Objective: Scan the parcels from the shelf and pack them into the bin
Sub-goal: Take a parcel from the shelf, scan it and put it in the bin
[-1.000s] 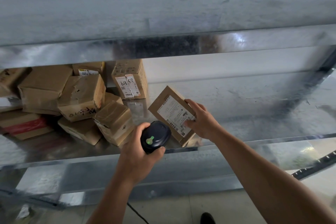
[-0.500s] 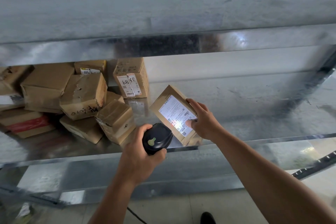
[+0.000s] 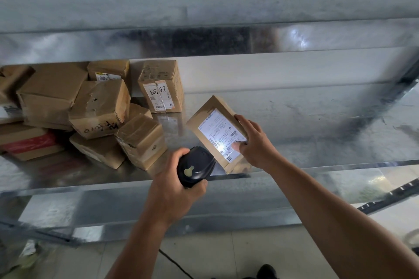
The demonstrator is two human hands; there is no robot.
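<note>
Your right hand (image 3: 254, 142) grips one parcel (image 3: 209, 112) before the scanner (image 3: 195, 169) clasped in your left hand (image 3: 174, 190) (label (image 3: 215, 129) lit); pile (image 3: 99, 108) awaits, bin unseen.

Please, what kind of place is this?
Probably a parcel warehouse or sorting depot: a metal shelf holds piled cardboard parcels, and the left hand aims a scanner at a labelled parcel held by the right hand.

The scanner (image 3: 195, 166) now lights up the label (image 3: 218, 132) on the parcel (image 3: 203, 118).
</note>
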